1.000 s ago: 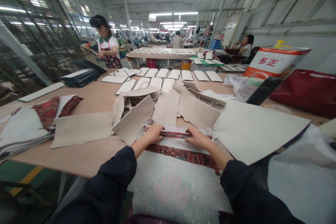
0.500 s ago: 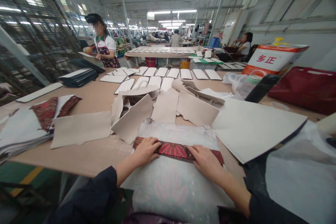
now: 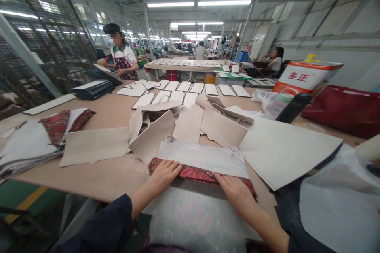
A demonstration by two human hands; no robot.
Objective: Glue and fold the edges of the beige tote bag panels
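My left hand point(image 3: 164, 174) lies flat with its fingers pressed on the left end of a folded red patterned fabric band point(image 3: 198, 174). On the band's right part rests my right hand point(image 3: 237, 190), fingers stretched out and pressing down. The band is the folded edge of a grey-white sheet point(image 3: 202, 157) that lies before me on the tan table point(image 3: 103, 174). The sheet's near part point(image 3: 196, 217), with a faint pink print, hangs over the table edge towards me.
Beige cut panels point(image 3: 94, 146) lie scattered past the sheet, a large one point(image 3: 285, 150) at right. White rounded pieces point(image 3: 184, 87) line the far table. A stack of red-lined pieces point(image 3: 38, 138) sits at left, a red bag point(image 3: 344, 108) and box point(image 3: 305, 77) at right. A person point(image 3: 123, 59) stands far left.
The folded edge has been rolled back towards me. Both hands slid nearer along with it and now press the red band flat; more grey-white sheet lies beyond it.
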